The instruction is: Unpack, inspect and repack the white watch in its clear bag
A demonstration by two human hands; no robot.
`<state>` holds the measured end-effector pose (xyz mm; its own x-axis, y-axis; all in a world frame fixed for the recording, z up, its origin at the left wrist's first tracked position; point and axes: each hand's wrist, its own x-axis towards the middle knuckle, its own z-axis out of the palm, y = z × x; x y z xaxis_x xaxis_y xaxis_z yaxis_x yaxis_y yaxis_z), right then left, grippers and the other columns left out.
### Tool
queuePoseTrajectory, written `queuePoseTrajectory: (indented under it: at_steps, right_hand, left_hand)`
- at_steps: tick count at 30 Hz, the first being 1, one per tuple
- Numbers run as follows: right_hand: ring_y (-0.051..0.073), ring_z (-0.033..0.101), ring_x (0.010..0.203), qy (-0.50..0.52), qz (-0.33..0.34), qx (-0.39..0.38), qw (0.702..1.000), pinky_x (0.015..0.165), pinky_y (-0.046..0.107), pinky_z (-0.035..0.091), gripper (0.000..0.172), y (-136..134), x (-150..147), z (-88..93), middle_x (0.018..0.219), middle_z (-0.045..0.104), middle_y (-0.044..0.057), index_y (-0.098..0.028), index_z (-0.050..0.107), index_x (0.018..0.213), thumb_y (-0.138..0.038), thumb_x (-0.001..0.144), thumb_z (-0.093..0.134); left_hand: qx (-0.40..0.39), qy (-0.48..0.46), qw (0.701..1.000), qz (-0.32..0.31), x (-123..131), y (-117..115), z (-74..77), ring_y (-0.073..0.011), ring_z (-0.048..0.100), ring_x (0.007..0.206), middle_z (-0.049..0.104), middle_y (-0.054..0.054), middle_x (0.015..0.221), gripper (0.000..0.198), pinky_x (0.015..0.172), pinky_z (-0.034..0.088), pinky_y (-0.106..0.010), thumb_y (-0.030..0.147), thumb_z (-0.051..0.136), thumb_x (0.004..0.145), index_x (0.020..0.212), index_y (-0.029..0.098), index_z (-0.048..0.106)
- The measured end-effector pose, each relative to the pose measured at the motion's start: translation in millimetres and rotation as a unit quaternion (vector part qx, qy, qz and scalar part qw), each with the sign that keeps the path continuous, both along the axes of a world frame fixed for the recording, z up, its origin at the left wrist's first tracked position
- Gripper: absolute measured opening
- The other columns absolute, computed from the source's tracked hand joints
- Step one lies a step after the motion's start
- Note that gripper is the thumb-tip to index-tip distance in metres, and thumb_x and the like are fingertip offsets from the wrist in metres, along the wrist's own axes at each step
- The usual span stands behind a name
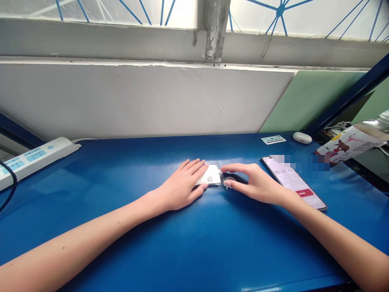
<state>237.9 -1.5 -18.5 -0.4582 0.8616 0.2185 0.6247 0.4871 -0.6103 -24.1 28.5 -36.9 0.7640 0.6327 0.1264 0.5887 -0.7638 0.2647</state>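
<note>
A small flat white packet (214,174) with a dark printed mark lies on the blue tabletop in a clear plastic sleeve. My left hand (185,182) rests flat over its left part, fingers stretched out, hiding that side. At the right end, the clear sleeve edge (223,175) looks crumpled. The thumb and index finger of my right hand (255,182) hold this edge from its near and far sides, with a gap between the tips. My other right-hand fingers are mostly hidden.
A phone (296,182) showing a timer lies beside my right wrist. Behind it are a small printed card (273,139) and a white rounded case (302,138). A bottle (349,142) leans at the right edge. A power strip (36,158) lies at left, near a black cable (13,184).
</note>
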Motion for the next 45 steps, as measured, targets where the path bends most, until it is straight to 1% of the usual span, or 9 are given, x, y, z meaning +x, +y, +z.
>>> queuePoseTrajectory:
  at_steps: [8, 11, 16, 21, 25, 29, 34, 41, 45]
  right_hand:
    - [0.030, 0.062, 0.124, 0.010, 0.006, 0.018, 1.000, 0.103, 0.043, 0.053, 0.035, -1, -1, -4.3, 0.129, 0.069, 0.008, -0.023, 0.069, 0.123, -0.027, 0.088, 0.066]
    - [0.030, 0.057, 0.129, -0.020, 0.011, 0.054, 0.998, 0.104, 0.043, 0.053, 0.035, -3, -4, -5.8, 0.131, 0.068, 0.010, -0.021, 0.068, 0.125, -0.026, 0.091, 0.063]
    - [0.030, 0.051, 0.135, -0.059, 0.041, 0.135, 0.988, 0.104, 0.047, 0.053, 0.034, -7, -9, -12.1, 0.124, 0.072, 0.009, -0.023, 0.064, 0.127, -0.022, 0.094, 0.058]
    - [0.029, 0.052, 0.134, -0.070, 0.029, 0.130, 0.989, 0.104, 0.045, 0.053, 0.031, -7, -9, -16.9, 0.128, 0.069, 0.013, -0.018, 0.062, 0.126, -0.023, 0.097, 0.053]
    - [0.029, 0.053, 0.133, -0.050, 0.009, 0.108, 0.993, 0.103, 0.045, 0.054, 0.033, -7, -9, -19.5, 0.129, 0.069, 0.011, -0.020, 0.062, 0.127, -0.025, 0.095, 0.056]
    - [0.031, 0.052, 0.134, -0.041, 0.011, 0.126, 0.991, 0.104, 0.050, 0.053, 0.033, -6, -9, -23.0, 0.126, 0.070, 0.011, -0.021, 0.063, 0.127, -0.028, 0.095, 0.057]
    - [0.033, 0.051, 0.135, -0.061, 0.021, 0.144, 0.987, 0.105, 0.054, 0.051, 0.036, -3, -7, -26.0, 0.131, 0.067, 0.015, -0.019, 0.064, 0.128, -0.030, 0.095, 0.059]
    - [0.032, 0.055, 0.131, -0.090, 0.026, 0.163, 0.982, 0.104, 0.050, 0.052, 0.039, -3, -9, -25.3, 0.131, 0.066, 0.018, -0.012, 0.060, 0.132, -0.029, 0.098, 0.053]
    - [0.031, 0.054, 0.132, -0.091, 0.035, 0.175, 0.980, 0.105, 0.049, 0.052, 0.037, -4, -9, -23.8, 0.129, 0.068, 0.016, -0.013, 0.061, 0.130, -0.029, 0.098, 0.052]
  left_hand:
    - [0.000, 0.031, 1.000, 0.000, 0, 0, 2.7, -0.0334, 0.031, 0.147, 0.038, -0.018, 0.156, 0.057, 0.120, 0.024, -0.054, 0.042, 0.039, 0.103, 0.150, 0.011, 0.038]
    - [0.006, 0.023, 1.000, -0.004, 0, 0, 1.2, -0.0336, 0.031, 0.147, 0.038, -0.018, 0.156, 0.056, 0.119, 0.025, -0.055, 0.041, 0.039, 0.103, 0.150, 0.012, 0.037]
    - [0.008, -0.002, 1.000, -0.007, -1, 0, -0.8, -0.0330, 0.034, 0.145, 0.042, -0.017, 0.154, 0.053, 0.118, 0.027, -0.055, 0.040, 0.041, 0.102, 0.149, 0.015, 0.039]
    - [0.006, -0.002, 1.000, -0.007, 0, 1, -1.1, -0.0334, 0.033, 0.146, 0.041, -0.017, 0.154, 0.054, 0.119, 0.026, -0.055, 0.041, 0.041, 0.102, 0.149, 0.013, 0.040]
    - [0.006, 0.006, 1.000, -0.004, 0, 1, -0.5, -0.0329, 0.032, 0.146, 0.041, -0.017, 0.155, 0.055, 0.119, 0.025, -0.054, 0.041, 0.040, 0.102, 0.149, 0.013, 0.039]
    - [0.006, 0.000, 1.000, -0.003, -1, 0, 0.0, -0.0321, 0.034, 0.146, 0.042, -0.016, 0.154, 0.054, 0.119, 0.026, -0.054, 0.041, 0.041, 0.102, 0.149, 0.016, 0.039]
    - [0.007, 0.004, 1.000, -0.003, 0, 0, -0.9, -0.0323, 0.034, 0.146, 0.041, -0.016, 0.155, 0.054, 0.119, 0.025, -0.055, 0.041, 0.041, 0.102, 0.150, 0.016, 0.039]
    - [0.006, 0.019, 1.000, -0.003, 0, 0, -0.1, -0.0334, 0.033, 0.146, 0.039, -0.017, 0.155, 0.056, 0.120, 0.024, -0.055, 0.041, 0.040, 0.102, 0.150, 0.012, 0.038]
    - [0.007, 0.014, 1.000, -0.002, 0, 1, -0.9, -0.0331, 0.033, 0.146, 0.040, -0.017, 0.155, 0.055, 0.119, 0.025, -0.054, 0.041, 0.040, 0.102, 0.150, 0.013, 0.039]
